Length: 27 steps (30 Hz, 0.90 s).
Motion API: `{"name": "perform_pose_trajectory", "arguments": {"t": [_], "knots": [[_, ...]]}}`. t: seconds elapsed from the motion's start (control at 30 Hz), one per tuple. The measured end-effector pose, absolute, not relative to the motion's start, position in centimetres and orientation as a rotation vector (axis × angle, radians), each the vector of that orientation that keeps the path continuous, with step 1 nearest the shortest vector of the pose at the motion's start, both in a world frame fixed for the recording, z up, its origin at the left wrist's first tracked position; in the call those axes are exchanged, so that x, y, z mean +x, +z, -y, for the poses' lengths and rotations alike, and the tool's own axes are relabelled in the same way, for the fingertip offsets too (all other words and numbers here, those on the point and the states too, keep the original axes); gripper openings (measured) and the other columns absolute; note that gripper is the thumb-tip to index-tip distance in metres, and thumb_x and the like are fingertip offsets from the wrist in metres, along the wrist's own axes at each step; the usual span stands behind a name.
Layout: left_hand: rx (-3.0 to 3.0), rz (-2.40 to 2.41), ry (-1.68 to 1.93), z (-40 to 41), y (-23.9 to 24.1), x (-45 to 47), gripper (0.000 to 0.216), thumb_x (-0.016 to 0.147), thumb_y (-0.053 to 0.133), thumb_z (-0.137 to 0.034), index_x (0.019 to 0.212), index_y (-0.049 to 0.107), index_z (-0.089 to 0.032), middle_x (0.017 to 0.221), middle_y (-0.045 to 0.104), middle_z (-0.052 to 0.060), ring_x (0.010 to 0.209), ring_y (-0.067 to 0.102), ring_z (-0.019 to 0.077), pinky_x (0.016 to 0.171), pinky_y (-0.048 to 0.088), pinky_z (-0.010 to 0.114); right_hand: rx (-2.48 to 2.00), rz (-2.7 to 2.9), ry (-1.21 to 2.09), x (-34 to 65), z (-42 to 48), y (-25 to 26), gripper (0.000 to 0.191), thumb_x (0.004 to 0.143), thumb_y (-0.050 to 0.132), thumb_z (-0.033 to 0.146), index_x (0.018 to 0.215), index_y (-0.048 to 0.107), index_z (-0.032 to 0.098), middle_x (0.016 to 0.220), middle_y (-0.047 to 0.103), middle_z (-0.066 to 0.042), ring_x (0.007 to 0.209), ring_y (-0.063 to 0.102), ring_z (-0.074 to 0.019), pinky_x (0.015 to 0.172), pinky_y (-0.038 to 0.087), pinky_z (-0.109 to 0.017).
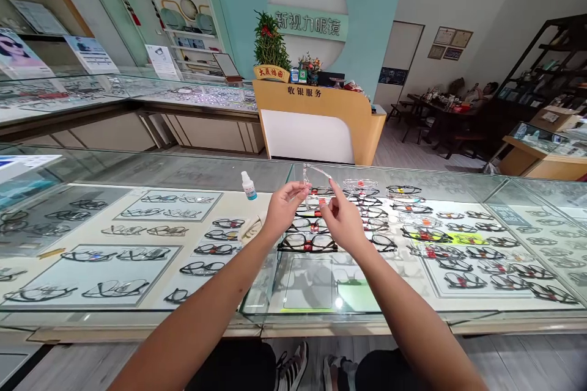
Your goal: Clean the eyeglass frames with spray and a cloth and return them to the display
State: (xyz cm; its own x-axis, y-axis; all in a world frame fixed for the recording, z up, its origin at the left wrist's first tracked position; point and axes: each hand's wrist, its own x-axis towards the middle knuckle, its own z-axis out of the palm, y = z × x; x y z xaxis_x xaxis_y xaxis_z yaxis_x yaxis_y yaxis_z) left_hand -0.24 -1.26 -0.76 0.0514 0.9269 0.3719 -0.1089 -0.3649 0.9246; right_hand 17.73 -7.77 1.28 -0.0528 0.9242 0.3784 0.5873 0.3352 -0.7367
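Note:
Both my hands are raised over a glass display counter (137, 171). My left hand (282, 208) pinches a pair of clear-framed glasses (316, 178) at one side. My right hand (342, 220) pinches the same glasses near a small red tag, with its fingers closed on the frame. The frame is thin and see-through, so its outline is hard to follow. A small white dropper bottle with a blue label (248, 186) stands on the glass just left of my left hand.
Under the glass lie several rows of dark eyeglass frames (307, 243). A folded cloth or case (250, 229) lies by my left wrist. Behind the counter stand a yellow cashier desk (321, 119) with a potted plant (270, 49), more showcases at left, and tables at right.

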Motion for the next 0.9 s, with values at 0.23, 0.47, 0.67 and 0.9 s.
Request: {"name": "perform_pose_trajectory", "arguments": {"t": [0.23, 0.47, 0.67, 0.9], "knots": [[1.666, -0.911, 1.357, 1.5, -0.9, -0.4, 0.035, 0.088, 0.077, -0.056, 0.095, 0.075, -0.022, 0.115, 0.078, 0.01, 0.114, 0.071, 0.0276, 0.107, 0.052, 0.043, -1.217, 1.541, 0.419, 19.1, 7.3, 1.9, 0.067, 0.1, 0.053, 0.033, 0.163, 0.039, 0.016, 0.07, 0.052, 0.007, 0.062, 0.05, -0.0155, 0.065, 0.04, -0.03], [1.449, -0.845, 1.37, 1.5, -0.9, 0.0, 0.039, 0.076, 0.087, -0.056, 0.088, 0.076, -0.021, 0.114, 0.076, 0.011, 0.112, 0.07, 0.028, 0.103, 0.054, 0.043, -1.226, 1.691, 0.409, 18.7, 7.1, 1.4, 0.055, 0.098, 0.061, 0.039, 0.149, 0.056, 0.021, 0.095, 0.068, -0.003, 0.078, 0.062, -0.0192, 0.079, 0.052, -0.034], [1.447, -0.814, 1.287, 1.8, -0.7, 0.2, 0.036, 0.07, 0.092, -0.052, 0.084, 0.081, -0.021, 0.127, 0.07, 0.012, 0.117, 0.067, 0.0292, 0.098, 0.057, 0.043, -1.187, 1.858, 0.35, 17.6, 6.8, 0.1, 0.051, 0.097, 0.065, 0.036, 0.146, 0.06, 0.023, 0.142, 0.062, -0.015, 0.134, 0.058, -0.0304, 0.114, 0.048, -0.047], [1.424, -0.813, 1.19, 2.4, -0.3, 0.0, 0.032, 0.073, 0.091, -0.05, 0.089, 0.085, -0.023, 0.136, 0.067, 0.013, 0.129, 0.063, 0.0325, 0.108, 0.051, 0.045, -1.1, 1.856, 0.448, 17.7, 6.7, -0.1, 0.041, 0.101, 0.062, 0.034, 0.14, 0.066, 0.024, 0.148, 0.066, -0.01, 0.139, 0.059, -0.0264, 0.122, 0.041, -0.045]]}}
